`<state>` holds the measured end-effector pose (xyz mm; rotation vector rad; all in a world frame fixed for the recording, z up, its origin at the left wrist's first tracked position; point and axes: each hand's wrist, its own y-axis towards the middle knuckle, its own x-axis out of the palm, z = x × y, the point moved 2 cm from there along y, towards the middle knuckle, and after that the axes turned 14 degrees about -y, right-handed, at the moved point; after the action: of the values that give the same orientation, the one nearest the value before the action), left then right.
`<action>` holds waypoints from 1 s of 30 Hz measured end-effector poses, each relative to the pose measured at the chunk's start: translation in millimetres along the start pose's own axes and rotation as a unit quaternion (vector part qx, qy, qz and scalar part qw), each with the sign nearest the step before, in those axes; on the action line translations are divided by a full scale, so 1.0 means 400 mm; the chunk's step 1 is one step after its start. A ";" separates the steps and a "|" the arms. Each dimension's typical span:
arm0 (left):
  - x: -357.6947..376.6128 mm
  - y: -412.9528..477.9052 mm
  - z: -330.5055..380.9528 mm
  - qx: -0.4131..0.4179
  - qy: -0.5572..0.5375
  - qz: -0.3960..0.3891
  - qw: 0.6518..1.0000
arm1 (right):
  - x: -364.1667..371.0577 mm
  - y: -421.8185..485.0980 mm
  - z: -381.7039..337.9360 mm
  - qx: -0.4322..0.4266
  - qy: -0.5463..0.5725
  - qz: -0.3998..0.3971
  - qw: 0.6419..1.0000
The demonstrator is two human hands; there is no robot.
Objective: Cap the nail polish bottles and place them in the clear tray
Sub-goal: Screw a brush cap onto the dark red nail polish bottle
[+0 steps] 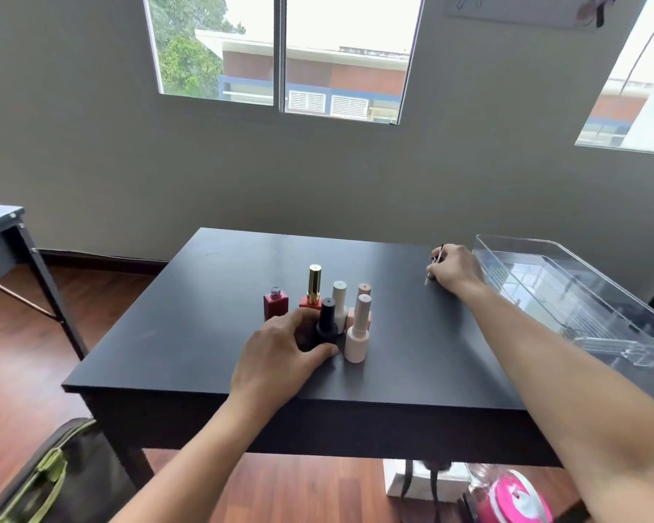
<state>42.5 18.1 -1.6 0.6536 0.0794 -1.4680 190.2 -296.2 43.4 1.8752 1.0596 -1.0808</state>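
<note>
Several nail polish bottles stand grouped mid-table. A red square bottle (275, 304) has no cap, its threaded neck bare. Behind it is a red bottle with a gold cap (313, 286), then a white bottle (339, 303), two pale pink capped bottles (357, 334), and a black bottle (327, 322). My left hand (280, 356) wraps around the black bottle's base. My right hand (454, 269) rests at the far right of the table, closed on a cap with a thin brush (435, 258). The clear tray (567, 296) sits at the right edge, nothing in it.
The black table (212, 318) stands before a grey wall with windows. A second desk (1, 235) is at the left. A bag (57, 477) lies on the floor at the lower left; a white bag and pink item (514, 496) are under the table.
</note>
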 end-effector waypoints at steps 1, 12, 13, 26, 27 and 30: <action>-0.001 -0.001 0.001 -0.006 -0.005 0.002 1.000 | -0.002 -0.011 -0.001 -0.013 0.008 0.003 1.000; -0.024 -0.011 0.016 0.009 -0.126 0.061 0.990 | -0.087 -0.298 -0.071 -0.177 0.168 0.008 0.970; -0.032 -0.009 0.012 0.009 -0.151 0.092 0.984 | -0.097 -0.328 -0.075 -0.191 0.169 0.008 0.967; -0.096 0.107 -0.045 -0.155 0.135 0.064 0.977 | -0.117 -0.475 -0.117 -0.233 0.216 0.023 0.948; -0.099 0.106 -0.044 -0.151 0.127 0.071 0.978 | -0.119 -0.479 -0.120 -0.236 0.213 0.026 0.948; -0.110 0.086 -0.034 -0.130 0.075 0.098 0.984 | -0.127 -0.494 -0.130 -0.248 0.204 0.034 0.946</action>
<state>73.5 62.1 18.4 0.5399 0.3104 -1.1931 13.7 -186.3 74.8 1.7282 1.3373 -0.3310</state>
